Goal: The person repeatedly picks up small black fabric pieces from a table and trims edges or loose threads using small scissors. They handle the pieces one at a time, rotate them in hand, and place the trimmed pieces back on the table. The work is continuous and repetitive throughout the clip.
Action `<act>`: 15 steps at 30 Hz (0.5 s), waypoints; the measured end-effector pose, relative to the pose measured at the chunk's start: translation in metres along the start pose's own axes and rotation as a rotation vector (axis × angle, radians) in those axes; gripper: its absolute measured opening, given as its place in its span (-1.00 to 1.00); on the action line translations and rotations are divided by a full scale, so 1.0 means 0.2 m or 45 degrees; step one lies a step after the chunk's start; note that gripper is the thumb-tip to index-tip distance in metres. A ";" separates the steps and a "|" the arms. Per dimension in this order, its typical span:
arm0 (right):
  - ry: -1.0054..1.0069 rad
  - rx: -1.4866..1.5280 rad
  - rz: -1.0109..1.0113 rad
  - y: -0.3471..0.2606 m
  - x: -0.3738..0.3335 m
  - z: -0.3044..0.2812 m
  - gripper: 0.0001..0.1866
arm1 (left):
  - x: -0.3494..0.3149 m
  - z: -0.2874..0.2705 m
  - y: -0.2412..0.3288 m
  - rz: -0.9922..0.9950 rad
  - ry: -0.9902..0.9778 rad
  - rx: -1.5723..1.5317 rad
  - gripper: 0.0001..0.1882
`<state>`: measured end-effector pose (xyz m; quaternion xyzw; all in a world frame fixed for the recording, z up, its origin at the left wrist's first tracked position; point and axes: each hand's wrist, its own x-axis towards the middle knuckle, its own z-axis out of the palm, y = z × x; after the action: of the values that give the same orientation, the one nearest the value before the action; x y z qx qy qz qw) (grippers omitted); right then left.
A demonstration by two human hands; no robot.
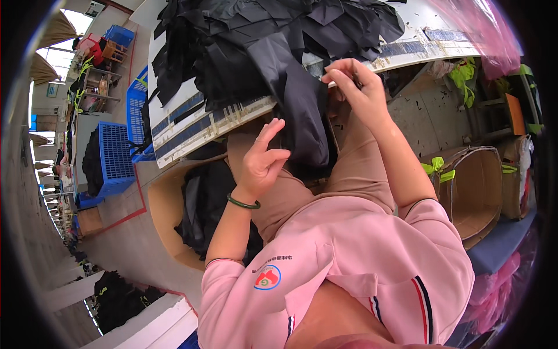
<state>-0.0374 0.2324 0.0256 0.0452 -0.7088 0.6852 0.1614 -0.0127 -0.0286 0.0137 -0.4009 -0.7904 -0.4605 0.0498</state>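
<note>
Pink shirt (378, 250) foremost, left hand (260, 160) and right hand (361, 90) flank fabric (299, 110).

Close head-worn view down onto hands (259, 164)

Location type: textile workshop. Indicators: white worktable (421, 23) with heaped black fabric pieces (232, 55), 12 o'clock; blue slatted crate (119, 160), 9 o'clock; cardboard bin (482, 174), 3 o'clock; red floor line (119, 221), 8 o'clock.

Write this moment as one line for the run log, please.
left hand: open, beside hanging black cloth | right hand: raised near table edge, grip unclear | on table: heaped black pieces
</note>
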 end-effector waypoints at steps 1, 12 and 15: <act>-0.055 -0.095 0.077 0.07 0.02 0.01 -0.77 | -0.04 0.02 0.02 -0.015 0.041 -0.065 -0.80; -0.665 0.042 1.241 0.72 -0.40 0.18 -0.45 | -0.21 0.07 0.23 0.165 -0.298 -0.322 -0.79; -0.952 0.183 1.532 0.78 -0.51 0.21 -0.42 | -0.23 0.12 0.28 0.188 -0.426 -0.423 -0.83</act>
<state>0.0074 0.1846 -0.1547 -0.1115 -0.5717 0.6392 -0.5022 0.0636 -0.0243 0.0180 -0.5310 -0.6695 -0.5065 -0.1150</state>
